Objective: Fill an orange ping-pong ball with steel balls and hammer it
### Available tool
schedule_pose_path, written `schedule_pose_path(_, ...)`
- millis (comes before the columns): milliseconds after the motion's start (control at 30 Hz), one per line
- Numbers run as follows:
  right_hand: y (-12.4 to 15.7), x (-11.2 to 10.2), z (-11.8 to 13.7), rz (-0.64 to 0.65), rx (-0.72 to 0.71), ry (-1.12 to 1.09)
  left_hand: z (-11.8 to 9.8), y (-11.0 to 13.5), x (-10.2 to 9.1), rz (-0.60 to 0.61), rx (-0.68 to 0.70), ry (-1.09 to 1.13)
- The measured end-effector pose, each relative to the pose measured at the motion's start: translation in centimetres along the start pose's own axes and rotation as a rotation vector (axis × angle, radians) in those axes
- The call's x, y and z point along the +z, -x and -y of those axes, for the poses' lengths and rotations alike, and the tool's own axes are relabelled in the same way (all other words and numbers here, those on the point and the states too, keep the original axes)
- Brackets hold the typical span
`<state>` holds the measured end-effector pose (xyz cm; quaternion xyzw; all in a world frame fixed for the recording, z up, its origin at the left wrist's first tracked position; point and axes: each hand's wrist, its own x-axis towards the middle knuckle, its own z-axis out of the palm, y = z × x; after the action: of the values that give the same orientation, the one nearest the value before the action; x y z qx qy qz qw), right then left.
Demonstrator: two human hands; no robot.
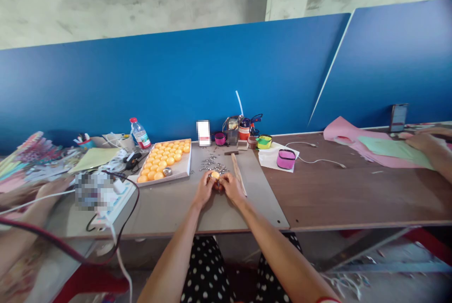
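Together the left hand [204,190] and right hand [230,187] pinch what seems an orange ball [215,175]; bottle [140,134] label unreadable.

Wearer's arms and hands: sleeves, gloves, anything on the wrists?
No gloves, no sleeves on the forearms. On left hand and right hand, no watch or ring I can make out. Thin red edge on the right arm at the frame bottom, band or hem unclear. Lap: black polka-dot garment.
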<state>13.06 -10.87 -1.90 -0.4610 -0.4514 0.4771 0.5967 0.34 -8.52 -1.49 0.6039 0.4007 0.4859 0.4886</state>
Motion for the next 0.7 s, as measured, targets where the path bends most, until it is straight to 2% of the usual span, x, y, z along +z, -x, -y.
schedule_pose_path(400, -0.11, 0.26, 0.2, -0.043, 0.002, -0.037, -0.38, 0.17, 0.23, 0.051, -0.009, 0.037)
schedule_pose_path(533, 0.0, 0.28, 0.18, -0.024, 0.041, -0.167, -0.03, 0.04, 0.43, 0.033, -0.023, 0.078)
schedule_pose_path(700, -0.02, 0.16, -0.04, -0.032, 0.019, -0.256, -0.23, -0.03, 0.47, -0.021, -0.102, 0.361)
